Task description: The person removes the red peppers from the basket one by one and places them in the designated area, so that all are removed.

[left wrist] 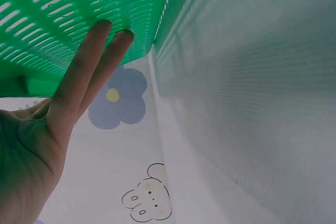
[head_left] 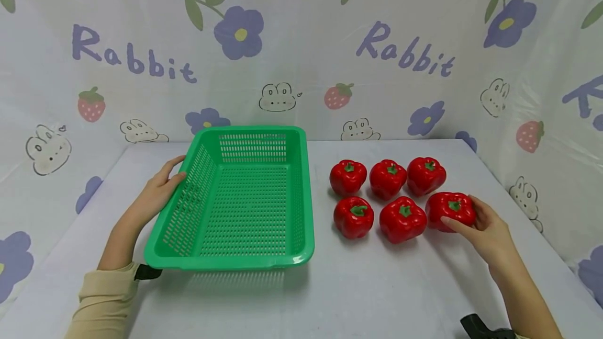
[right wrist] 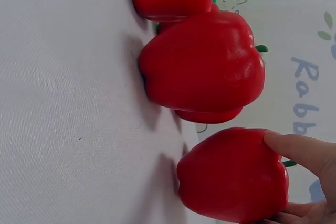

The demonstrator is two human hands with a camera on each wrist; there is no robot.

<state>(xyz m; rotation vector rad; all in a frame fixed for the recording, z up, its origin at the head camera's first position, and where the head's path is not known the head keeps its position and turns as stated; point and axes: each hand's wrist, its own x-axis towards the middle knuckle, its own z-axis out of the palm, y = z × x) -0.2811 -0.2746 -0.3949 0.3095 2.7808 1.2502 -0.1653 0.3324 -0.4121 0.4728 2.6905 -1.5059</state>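
An upright green plastic basket (head_left: 240, 263) with slotted walls stands left of centre, nothing inside it. My left hand (head_left: 162, 190) holds its left rim, the thumb at the edge; in the left wrist view two straight fingers (left wrist: 84, 74) lie along the slotted wall from outside. At the right, my right hand (head_left: 485, 226) grips a red bell pepper (head_left: 445, 211) between thumb and fingers. The right wrist view shows the thumb on this pepper (right wrist: 233, 177) near its green stem, other fingers mostly hidden behind it. Whether it touches the table is unclear.
Several more red bell peppers sit in two rows between basket and right hand; the nearest to that hand is a front-row pepper (head_left: 402, 221). A white cloth covers the table (head_left: 367, 297). Behind hangs a printed curtain (head_left: 301, 41) with flowers and rabbits.
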